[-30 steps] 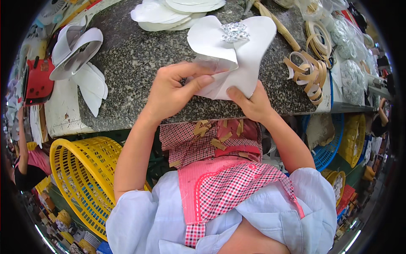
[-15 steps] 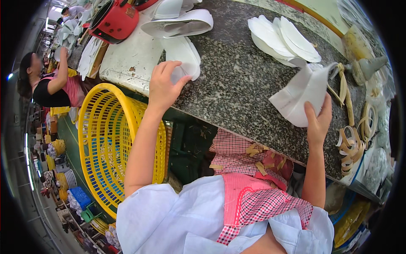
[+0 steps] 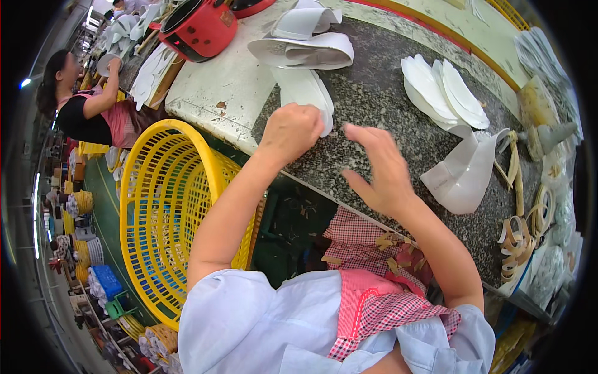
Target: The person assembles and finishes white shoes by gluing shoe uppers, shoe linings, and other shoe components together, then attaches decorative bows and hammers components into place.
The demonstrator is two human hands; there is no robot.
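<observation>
My left hand (image 3: 291, 132) is curled closed at the near end of a stack of white, rounded, flat pieces (image 3: 306, 92) on the speckled stone slab (image 3: 367, 81). What its fingers hold, if anything, is hidden. My right hand (image 3: 383, 171) hovers over the slab's near edge, thumb and fingers apart, with nothing in it. To its right lies a bent white piece (image 3: 464, 177), curved like a shoe upper, touched by neither hand. Behind that one, a fanned pile of white oval pieces (image 3: 442, 93) rests on the slab.
Looped white pieces (image 3: 302, 50) and a red pot (image 3: 198, 30) stand at the far left. A yellow basket (image 3: 128, 218) is beside my left arm. Tan strip coils (image 3: 517, 237) and plastic bags (image 3: 551, 268) lie at right. A co-worker (image 3: 81, 112) works at far left.
My right hand has let go of the bent white piece and moved left toward my left hand. My left hand has closed from an open curl. The view has shifted slightly.
</observation>
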